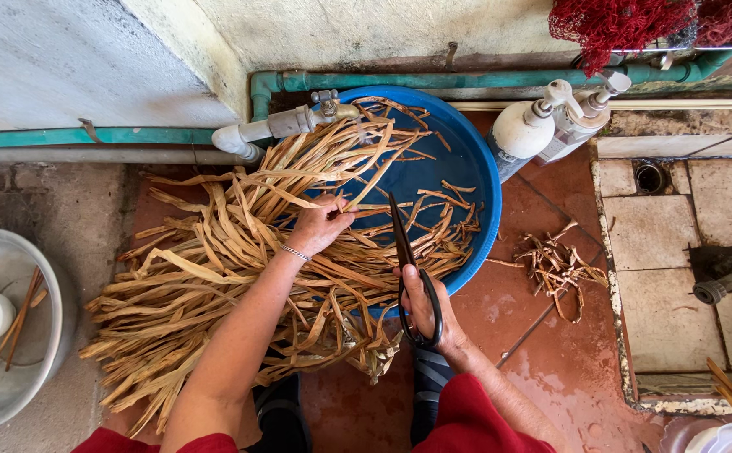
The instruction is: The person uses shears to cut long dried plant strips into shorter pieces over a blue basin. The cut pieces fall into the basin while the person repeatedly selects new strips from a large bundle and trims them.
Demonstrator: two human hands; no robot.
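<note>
- The left hand [320, 225] has its fingers curled shut around a few dried leaf strips [215, 268], pinching them near the basin's edge; a thin bracelet [295, 252] sits on the wrist.
- The right hand [429, 310] grips black scissors [408, 268], thumb and fingers through the loops, with the blades pointing up towards the strips that the left hand holds. The blades look nearly closed.
- The strips lie in a big loose pile, half in the blue basin [471, 168] and half spilling left over the wet red floor [550, 352].
- A tap [299, 122] on a green pipe [433, 80] hangs over the basin's upper left rim.
- A small heap of cut scraps [554, 267] lies on the floor just right of the basin.
- Two pump bottles [550, 122] stand touching the basin's right side.
- A metal bowl [43, 335] at far left holds a white round thing and some sticks.
- A red net [626, 21] hangs at top right.
- A hose end [731, 281] lies on the pale tiles at right.
</note>
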